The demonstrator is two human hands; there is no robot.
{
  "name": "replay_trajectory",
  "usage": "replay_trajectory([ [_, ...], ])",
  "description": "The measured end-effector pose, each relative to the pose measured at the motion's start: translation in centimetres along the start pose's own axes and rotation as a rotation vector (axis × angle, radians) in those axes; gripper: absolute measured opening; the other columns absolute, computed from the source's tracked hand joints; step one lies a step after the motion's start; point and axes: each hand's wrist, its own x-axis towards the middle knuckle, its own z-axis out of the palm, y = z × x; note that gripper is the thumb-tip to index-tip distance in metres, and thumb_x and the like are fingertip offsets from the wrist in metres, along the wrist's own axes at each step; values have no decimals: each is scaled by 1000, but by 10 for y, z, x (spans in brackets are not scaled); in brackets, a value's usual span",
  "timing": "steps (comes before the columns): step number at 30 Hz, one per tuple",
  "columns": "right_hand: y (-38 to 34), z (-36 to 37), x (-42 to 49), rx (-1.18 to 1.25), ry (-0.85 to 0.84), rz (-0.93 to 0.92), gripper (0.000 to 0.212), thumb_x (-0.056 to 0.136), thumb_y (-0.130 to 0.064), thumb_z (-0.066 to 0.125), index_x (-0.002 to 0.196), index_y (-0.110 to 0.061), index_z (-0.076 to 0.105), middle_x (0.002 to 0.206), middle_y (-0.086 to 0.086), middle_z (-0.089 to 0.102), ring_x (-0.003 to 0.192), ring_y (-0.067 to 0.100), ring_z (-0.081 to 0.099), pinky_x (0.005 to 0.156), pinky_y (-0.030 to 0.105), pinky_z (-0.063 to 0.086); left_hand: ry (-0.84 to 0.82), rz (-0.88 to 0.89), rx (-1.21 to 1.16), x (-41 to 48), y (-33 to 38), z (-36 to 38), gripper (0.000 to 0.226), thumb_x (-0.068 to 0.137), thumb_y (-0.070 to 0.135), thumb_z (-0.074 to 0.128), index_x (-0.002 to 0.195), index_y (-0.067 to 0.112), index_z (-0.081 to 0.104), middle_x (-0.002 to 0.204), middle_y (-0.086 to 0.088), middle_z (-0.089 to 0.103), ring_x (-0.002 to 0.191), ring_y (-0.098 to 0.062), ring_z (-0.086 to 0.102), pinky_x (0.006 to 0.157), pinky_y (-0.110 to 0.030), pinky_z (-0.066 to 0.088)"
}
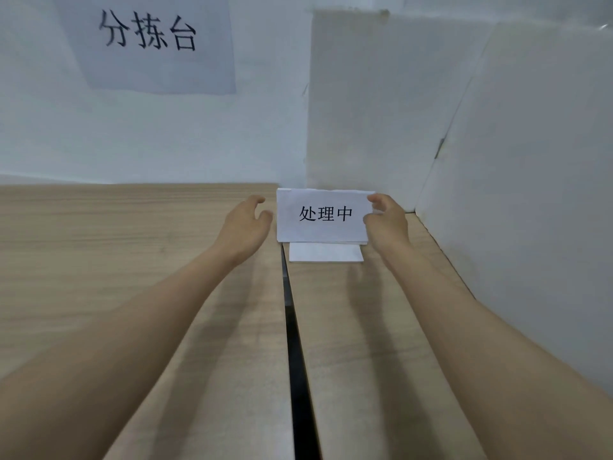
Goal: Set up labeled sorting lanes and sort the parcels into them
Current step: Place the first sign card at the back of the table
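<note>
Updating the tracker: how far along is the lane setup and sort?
Done: the wall sign is up. In hand: the right hand pinches the standing 处理中 label at the back of the table; the left hand is open beside it. Left: no other lane labels or parcels in view, so sorting looks unstarted.

Bare left hand (243,227), bare right hand (386,224), uncovered all the way back to frame edge; nails short-ish, maybe.
</note>
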Motion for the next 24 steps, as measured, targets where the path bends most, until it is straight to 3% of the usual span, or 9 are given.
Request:
replay_trajectory([
  [9,-100,-25,-89,-120,-103,-197,41,97,-11,44,138,-16,45,144,0,46,129,18,44,93,20,32,41,184,149,-76,77,-94,44,101,28,37,141,11,39,145,-8,41,132,-20,37,101,-26,27],
  [12,-136,-37,-128,-160,-127,-279,41,98,-17,46,139,-15,44,144,0,45,130,16,43,95,19,30,80,224,161,-110,98,-132,45,101,32,36,142,13,38,147,-5,39,136,-19,33,107,-29,25],
  [14,-158,-45,-157,-172,-128,-340,40,99,-20,46,139,-14,45,143,-1,46,131,14,42,93,10,28,107,252,177,-135,108,-157,46,101,33,36,142,14,38,148,-4,38,137,-18,32,108,-31,25],
  [16,-178,-55,-189,-169,-129,-383,38,100,-21,45,138,-14,47,141,-3,47,125,11,44,81,-3,31,127,271,192,-162,114,-181,46,101,35,36,142,15,38,148,-3,38,137,-18,32,108,-32,26],
  [17,-186,-60,-205,-165,-128,-405,37,100,-22,44,137,-15,48,140,-4,48,123,10,45,82,-2,33,135,281,198,-175,116,-192,46,101,35,36,142,15,38,147,-3,38,137,-18,33,108,-33,27],
  [20,-207,-72,-254,-175,-125,-472,36,100,-26,45,135,-17,50,139,-4,50,130,13,42,103,21,32,160,287,197,-216,120,-222,45,100,37,36,141,17,39,146,-3,39,134,-18,35,106,-34,29],
  [24,-229,-84,-317,-204,-156,-534,35,101,-29,44,134,-19,51,138,-5,51,129,13,42,105,26,33,190,316,189,-273,125,-257,45,100,37,36,141,17,39,146,-2,39,135,-17,35,108,-36,30],
])
